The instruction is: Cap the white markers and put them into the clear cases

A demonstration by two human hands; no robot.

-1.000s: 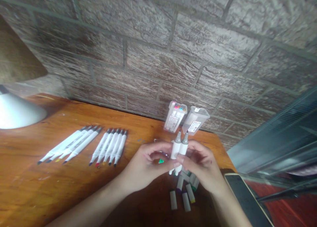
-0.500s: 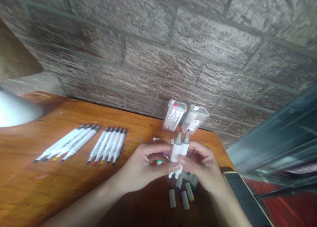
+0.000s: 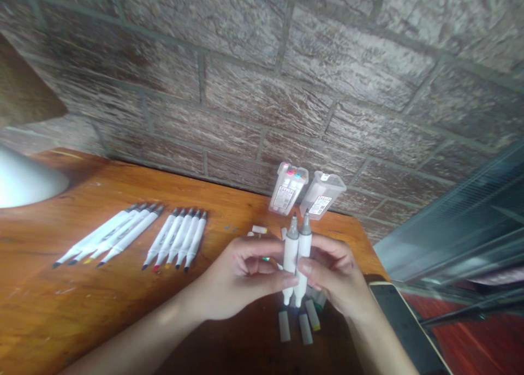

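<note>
Two white, grey-necked cylindrical markers [image 3: 290, 257] near-upright, side by side, above brown wooden table [image 3: 102, 320]. Your L hand [image 3: 241, 279] pinches left one, R hand [image 3: 338, 271] right one; short grey caps [image 3: 305, 329] lie nearby.

- Left hand [image 3: 231, 279] pinches one white marker [image 3: 290, 252], right hand [image 3: 338, 277] a second marker [image 3: 304, 246], tips up.
- Loose caps [image 3: 305, 329] lie below.
- Clear cases [image 3: 323, 195] stand near the wall [image 3: 245, 102].

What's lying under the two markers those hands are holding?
Loose gray caps on the wooden table. Whatever lies directly behind the markers, left hand and right hand is hidden.
</note>
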